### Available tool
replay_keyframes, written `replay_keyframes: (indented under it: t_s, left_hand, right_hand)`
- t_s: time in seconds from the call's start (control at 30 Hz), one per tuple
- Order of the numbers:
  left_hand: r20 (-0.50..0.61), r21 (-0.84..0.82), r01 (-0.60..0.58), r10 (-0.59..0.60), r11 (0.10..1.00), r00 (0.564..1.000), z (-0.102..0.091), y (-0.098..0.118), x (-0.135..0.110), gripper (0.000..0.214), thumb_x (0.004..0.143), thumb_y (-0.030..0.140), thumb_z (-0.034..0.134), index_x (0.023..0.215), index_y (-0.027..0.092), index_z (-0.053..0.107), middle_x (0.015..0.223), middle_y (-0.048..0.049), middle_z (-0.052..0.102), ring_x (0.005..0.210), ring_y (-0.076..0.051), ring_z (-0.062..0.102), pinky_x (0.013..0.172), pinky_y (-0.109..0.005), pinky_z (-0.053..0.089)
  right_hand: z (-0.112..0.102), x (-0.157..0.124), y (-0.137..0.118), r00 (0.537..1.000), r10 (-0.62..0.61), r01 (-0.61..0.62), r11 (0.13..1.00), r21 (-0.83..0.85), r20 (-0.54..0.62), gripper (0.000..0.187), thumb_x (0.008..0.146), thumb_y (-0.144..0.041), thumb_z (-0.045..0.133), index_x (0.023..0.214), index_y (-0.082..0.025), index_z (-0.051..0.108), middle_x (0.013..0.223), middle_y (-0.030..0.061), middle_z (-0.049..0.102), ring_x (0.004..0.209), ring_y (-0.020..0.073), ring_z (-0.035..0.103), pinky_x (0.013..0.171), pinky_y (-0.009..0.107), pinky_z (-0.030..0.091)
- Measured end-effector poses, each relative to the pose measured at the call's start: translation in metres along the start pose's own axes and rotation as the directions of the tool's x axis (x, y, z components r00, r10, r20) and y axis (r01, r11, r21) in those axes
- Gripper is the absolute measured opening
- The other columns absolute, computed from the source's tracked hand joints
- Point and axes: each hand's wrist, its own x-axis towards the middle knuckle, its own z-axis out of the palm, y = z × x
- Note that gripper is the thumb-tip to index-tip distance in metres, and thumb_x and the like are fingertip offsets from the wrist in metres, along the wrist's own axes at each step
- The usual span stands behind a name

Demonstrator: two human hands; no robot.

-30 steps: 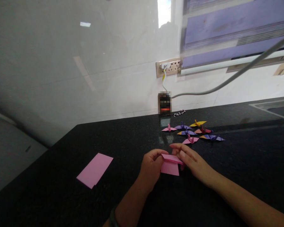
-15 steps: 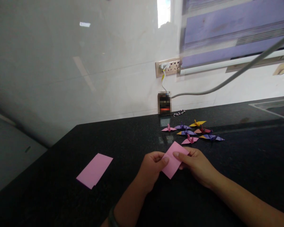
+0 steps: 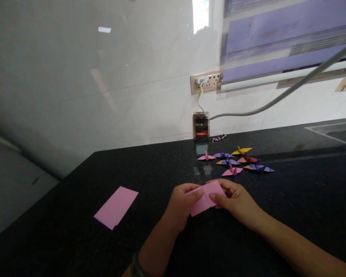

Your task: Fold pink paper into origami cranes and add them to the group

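Observation:
A small pink sheet of origami paper (image 3: 207, 202) is held just above the dark countertop, its long side slanting slightly upward to the right. My left hand (image 3: 182, 204) pinches its left part, thumb on top and fingers behind. At the right end my right hand (image 3: 236, 198) is closed on the same paper, its thumb pressed on the face. Fingers behind the paper are mostly hidden. Beyond the hands stand several folded paper cranes, among them a pink crane (image 3: 232, 171), a yellow crane (image 3: 242, 151) and a purple crane (image 3: 258, 168).
A stack of pink paper (image 3: 117, 207) lies on the black countertop (image 3: 75, 196) at the left. Against the wall stands a dark box with a blurred front (image 3: 201, 127), with a grey cable (image 3: 265, 107) running from it. Beside it lies a beaded string (image 3: 219, 138).
The pink paper in my hands has turned from a diamond-like tilt to a flatter, wider position. Both hands still grip it and have shifted only slightly.

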Motion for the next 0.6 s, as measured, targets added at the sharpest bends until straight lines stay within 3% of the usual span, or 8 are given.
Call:
replay_keyframes:
  t_s: [0.13, 0.3, 0.43, 0.6]
  left_hand:
    - [-0.008, 0.027, -0.013, 0.013, 1.000, 1.000, 0.000, -0.001, 0.001, 0.027, 0.065, 0.032, 0.060, 0.079, 0.010, 0.062, 0.066, -0.0047, 0.059, 0.053, -0.010, 0.047, 0.050, -0.022, 0.034]
    - [-0.041, 0.077, -0.019, 0.022, 0.997, 0.999, 0.001, 0.001, 0.001, 0.026, 0.066, 0.032, 0.059, 0.077, 0.009, 0.064, 0.067, -0.0056, 0.059, 0.053, -0.011, 0.047, 0.050, -0.022, 0.035]
    - [-0.056, 0.119, -0.026, 0.033, 0.993, 0.998, 0.000, 0.001, 0.001, 0.026, 0.066, 0.032, 0.058, 0.078, 0.009, 0.064, 0.069, -0.0064, 0.061, 0.055, -0.012, 0.049, 0.051, -0.022, 0.036]
    - [-0.048, 0.094, -0.021, 0.025, 0.995, 0.999, 0.000, 0.000, 0.001, 0.025, 0.067, 0.030, 0.057, 0.079, 0.008, 0.064, 0.069, -0.0071, 0.061, 0.056, -0.012, 0.049, 0.052, -0.023, 0.036]
  right_hand:
    - [-0.001, 0.000, 0.002, 0.999, -0.041, 0.039, 0.997, -0.063, -0.031, 0.027, 0.072, -0.028, 0.054, 0.097, -0.018, 0.052, 0.075, 0.0009, 0.060, 0.061, 0.0129, 0.055, 0.054, 0.023, 0.043]
    - [-0.003, -0.001, 0.005, 0.975, -0.213, 0.187, 0.940, -0.287, -0.061, 0.020, 0.075, -0.027, 0.050, 0.092, -0.020, 0.059, 0.084, 0.0034, 0.063, 0.075, 0.0177, 0.057, 0.066, 0.029, 0.045]
    - [-0.005, -0.003, 0.005, 0.912, -0.410, 0.330, 0.775, -0.538, -0.030, 0.022, 0.076, -0.023, 0.049, 0.094, -0.025, 0.061, 0.087, 0.0036, 0.063, 0.079, 0.0183, 0.057, 0.072, 0.031, 0.045]
    - [-0.010, -0.004, 0.002, 0.821, -0.562, 0.471, 0.566, -0.677, 0.101, 0.029, 0.078, -0.020, 0.047, 0.104, -0.025, 0.058, 0.090, 0.0061, 0.060, 0.081, 0.0166, 0.055, 0.071, 0.029, 0.045]
